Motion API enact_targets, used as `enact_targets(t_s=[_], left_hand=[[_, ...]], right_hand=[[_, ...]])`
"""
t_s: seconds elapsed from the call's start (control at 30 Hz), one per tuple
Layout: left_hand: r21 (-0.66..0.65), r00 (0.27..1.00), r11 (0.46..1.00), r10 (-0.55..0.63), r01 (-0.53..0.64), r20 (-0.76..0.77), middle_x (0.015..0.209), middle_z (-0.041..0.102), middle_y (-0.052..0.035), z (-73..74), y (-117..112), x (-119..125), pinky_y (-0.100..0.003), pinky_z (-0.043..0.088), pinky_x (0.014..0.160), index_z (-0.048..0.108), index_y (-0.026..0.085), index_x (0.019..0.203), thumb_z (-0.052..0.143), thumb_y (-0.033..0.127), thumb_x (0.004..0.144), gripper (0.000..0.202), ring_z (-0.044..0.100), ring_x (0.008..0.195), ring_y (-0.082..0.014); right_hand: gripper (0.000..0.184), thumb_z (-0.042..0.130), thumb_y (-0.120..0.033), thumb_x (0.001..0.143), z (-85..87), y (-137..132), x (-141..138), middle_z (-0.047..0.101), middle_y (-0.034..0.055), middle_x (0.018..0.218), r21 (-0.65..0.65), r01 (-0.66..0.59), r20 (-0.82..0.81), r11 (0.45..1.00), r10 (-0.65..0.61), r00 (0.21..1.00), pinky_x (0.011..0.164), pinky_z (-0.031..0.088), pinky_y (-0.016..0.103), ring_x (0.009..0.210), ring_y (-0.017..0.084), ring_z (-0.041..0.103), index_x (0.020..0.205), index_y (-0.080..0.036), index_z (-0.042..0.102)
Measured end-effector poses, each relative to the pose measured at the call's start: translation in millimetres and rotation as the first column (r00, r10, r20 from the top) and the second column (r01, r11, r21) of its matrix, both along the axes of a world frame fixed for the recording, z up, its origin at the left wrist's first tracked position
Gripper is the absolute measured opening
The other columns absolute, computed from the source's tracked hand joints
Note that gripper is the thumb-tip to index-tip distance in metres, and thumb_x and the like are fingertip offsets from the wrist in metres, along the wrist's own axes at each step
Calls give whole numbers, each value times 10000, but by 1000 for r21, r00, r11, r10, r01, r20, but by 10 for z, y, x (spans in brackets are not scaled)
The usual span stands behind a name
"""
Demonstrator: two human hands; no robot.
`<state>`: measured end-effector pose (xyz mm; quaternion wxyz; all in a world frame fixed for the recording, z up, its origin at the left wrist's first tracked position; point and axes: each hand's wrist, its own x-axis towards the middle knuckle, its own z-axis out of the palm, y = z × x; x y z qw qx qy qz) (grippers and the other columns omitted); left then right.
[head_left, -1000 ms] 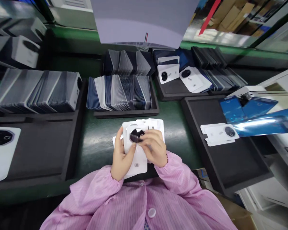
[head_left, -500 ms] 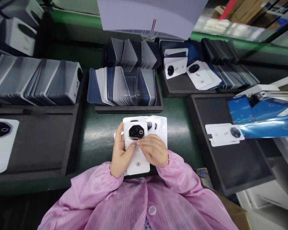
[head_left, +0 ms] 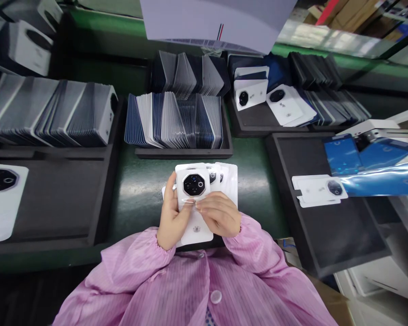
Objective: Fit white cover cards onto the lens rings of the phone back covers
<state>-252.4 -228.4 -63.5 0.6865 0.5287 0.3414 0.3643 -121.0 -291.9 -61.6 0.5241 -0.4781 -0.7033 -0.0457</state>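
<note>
A white phone back cover (head_left: 196, 230) with a black octagonal camera area lies in front of my body, its camera end away from me. My left hand (head_left: 172, 222) is closed on its left side, fingers along the edge and thumb across the face. My right hand (head_left: 221, 213) pinches just below the camera area, against the left thumb tip. A thin piece of clear film (head_left: 188, 201) shows at the fingertips. Several more white covers (head_left: 230, 181) lie overlapped behind and to the right of this one, partly hidden by it.
Black trays hold upright rows of covers ahead (head_left: 177, 122) and at left (head_left: 54, 115). One loose cover (head_left: 7, 208) lies in the left tray. The right tray (head_left: 326, 226) carries white covers (head_left: 318, 189) and blue film sheets (head_left: 381, 181). A white printed board (head_left: 217, 20) stands at the back.
The held cover has slid slightly away from me, now overlapping more of the cover beneath. The clear film at the fingertips looks flatter. Both hands keep nearly the same grip.
</note>
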Motion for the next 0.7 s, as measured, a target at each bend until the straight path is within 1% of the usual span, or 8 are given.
enact_targets(t_s=[0.13, 0.27, 0.33, 0.47, 0.53, 0.6, 0.63, 0.7], left_hand=[[-8, 1000, 1000, -5, 5, -5, 1156, 649, -89, 11, -2, 2, -359, 449, 976, 228, 234, 1463, 622, 303, 850, 732, 622, 1069, -206], [-23, 1000, 1000, -15, 15, -23, 1062, 666, -73, 5, -6, -8, -367, 463, 949, 213, 239, 1469, 613, 301, 856, 734, 639, 1010, -207], [-24, 999, 1000, -18, 17, -27, 1050, 665, -67, 1, -11, -11, -373, 459, 959, 211, 248, 1470, 609, 287, 859, 730, 633, 1026, -210], [-38, 1000, 999, -8, 7, -26, 1120, 651, -65, 9, -14, 3, -373, 444, 999, 227, 274, 1463, 606, 250, 858, 714, 614, 1085, -202], [-57, 1000, 998, -7, 6, -21, 1174, 635, -67, 18, -14, 11, -367, 443, 1010, 239, 285, 1456, 607, 241, 856, 706, 608, 1108, -198], [-78, 1000, 997, -19, 18, -4, 1209, 623, -76, 32, -19, 15, -368, 458, 1000, 243, 291, 1453, 611, 246, 853, 704, 610, 1113, -203], [-88, 1000, 996, -25, 25, 5, 1219, 619, -82, 41, -26, 15, -372, 468, 991, 243, 291, 1452, 616, 252, 849, 709, 612, 1115, -209], [-112, 1000, 993, -27, 27, 7, 1239, 608, -96, 63, -46, 12, -376, 498, 955, 245, 294, 1449, 640, 266, 833, 732, 619, 1111, -225]], right_hand=[[243, 603, -15, 787, -2, -1, 4, 752, 76, 823, -7, 1, -8, 1000, -1, 1000, 715, 596, 336, 805, 171, 723, 973, -171, 601], [242, 597, -13, 789, 20, -1, 15, 752, 69, 810, -15, 11, 5, 1000, -11, 1000, 755, 586, 351, 790, 168, 727, 973, -171, 594], [249, 589, -19, 796, 30, -1, 20, 753, 56, 810, -26, 25, 13, 999, -24, 1000, 774, 581, 360, 782, 163, 727, 984, -182, 589], [291, 591, -16, 788, 25, -1, 20, 751, 55, 841, -37, 57, 3, 998, -57, 998, 784, 571, 372, 781, 169, 725, 1018, -193, 586], [326, 591, 0, 775, 15, 0, 18, 746, 50, 852, -32, 94, -9, 995, -94, 995, 814, 557, 383, 791, 175, 724, 1035, -197, 588], [365, 600, -4, 769, 8, 0, 18, 738, 41, 871, -52, 173, -18, 984, -174, 985, 889, 523, 423, 863, 194, 716, 1067, -214, 589], [385, 620, -34, 771, 9, -1, 20, 731, 52, 926, -80, 227, -20, 971, -229, 973, 934, 497, 458, 948, 219, 697, 1103, -224, 582], [490, 674, -160, 776, 20, -4, 35, 662, 111, 1161, -184, 323, -21, 928, -332, 943, 1017, 429, 536, 1180, 291, 582, 1237, -229, 522]])
